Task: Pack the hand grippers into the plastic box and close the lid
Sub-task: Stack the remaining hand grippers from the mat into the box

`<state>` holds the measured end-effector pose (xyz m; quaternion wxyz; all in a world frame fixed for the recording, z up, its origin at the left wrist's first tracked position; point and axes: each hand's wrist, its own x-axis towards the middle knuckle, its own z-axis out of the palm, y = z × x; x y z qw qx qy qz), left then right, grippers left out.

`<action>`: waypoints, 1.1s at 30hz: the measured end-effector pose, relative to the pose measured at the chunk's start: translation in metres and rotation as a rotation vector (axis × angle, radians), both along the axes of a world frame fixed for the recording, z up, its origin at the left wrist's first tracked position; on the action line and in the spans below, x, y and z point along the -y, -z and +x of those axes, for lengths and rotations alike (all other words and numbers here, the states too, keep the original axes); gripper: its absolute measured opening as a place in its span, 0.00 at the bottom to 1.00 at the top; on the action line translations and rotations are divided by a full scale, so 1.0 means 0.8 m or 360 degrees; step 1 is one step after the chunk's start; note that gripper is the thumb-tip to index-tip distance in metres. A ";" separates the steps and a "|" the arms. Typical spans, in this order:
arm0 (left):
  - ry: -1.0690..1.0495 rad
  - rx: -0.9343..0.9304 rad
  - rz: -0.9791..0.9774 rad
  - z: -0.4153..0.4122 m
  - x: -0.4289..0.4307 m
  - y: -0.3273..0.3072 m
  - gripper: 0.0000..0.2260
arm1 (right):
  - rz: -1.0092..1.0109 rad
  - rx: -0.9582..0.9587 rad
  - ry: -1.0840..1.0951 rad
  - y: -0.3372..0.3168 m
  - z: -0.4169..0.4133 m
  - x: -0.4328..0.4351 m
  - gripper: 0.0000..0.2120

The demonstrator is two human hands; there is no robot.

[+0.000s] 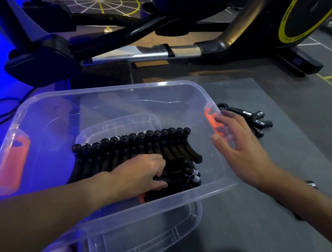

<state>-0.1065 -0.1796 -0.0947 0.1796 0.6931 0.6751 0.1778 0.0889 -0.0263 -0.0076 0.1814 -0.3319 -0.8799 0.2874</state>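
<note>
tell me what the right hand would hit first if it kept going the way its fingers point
The right hand points up and left across the plastic box's right rim. Its fingers already touch the orange latch there, so that wall comes first, though depth is unclear.

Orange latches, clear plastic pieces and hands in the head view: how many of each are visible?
Orange latches: 2 (left end, right end)
Clear plastic pieces: 2 (plastic box, lid lying under it)
Hands: 2 (left hand, right hand)
Total: 6
</note>
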 end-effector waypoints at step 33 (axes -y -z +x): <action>-0.0463 -0.0089 0.0171 -0.045 0.041 -0.026 0.18 | 0.0216 0.0137 -0.0033 -0.003 -0.006 -0.002 0.23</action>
